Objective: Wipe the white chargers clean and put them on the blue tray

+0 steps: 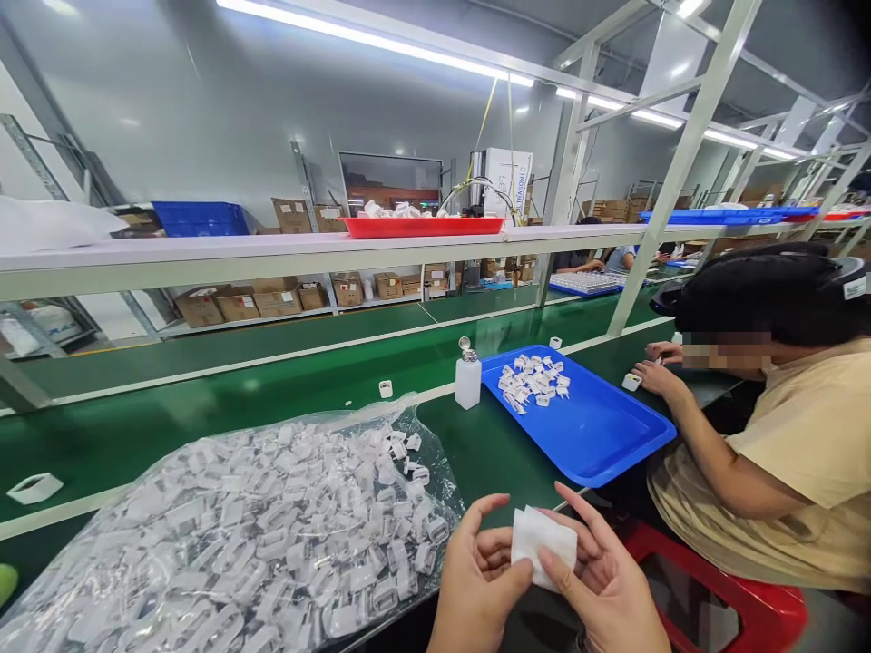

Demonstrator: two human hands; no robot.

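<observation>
My left hand [476,580] and my right hand [602,576] hold a folded white cloth [544,544] between them, thumbs pressed on its near face, index fingers raised. Whether anything lies inside the cloth is hidden. Left of my hands, a clear plastic bag [435,444] is spread open under a large heap of white plastic housings [292,535]. Beyond my hands is a blue tray [599,435] with small white parts [534,381] at its far left end. A white pump bottle [467,379] stands upright beside the tray's left edge.
At the right a person [803,426] in a tan shirt works over the bench, near a red stool [741,589]. A red tray [425,227] sits on the raised shelf [259,263]. Loose white pieces [386,389] lie on the green surface.
</observation>
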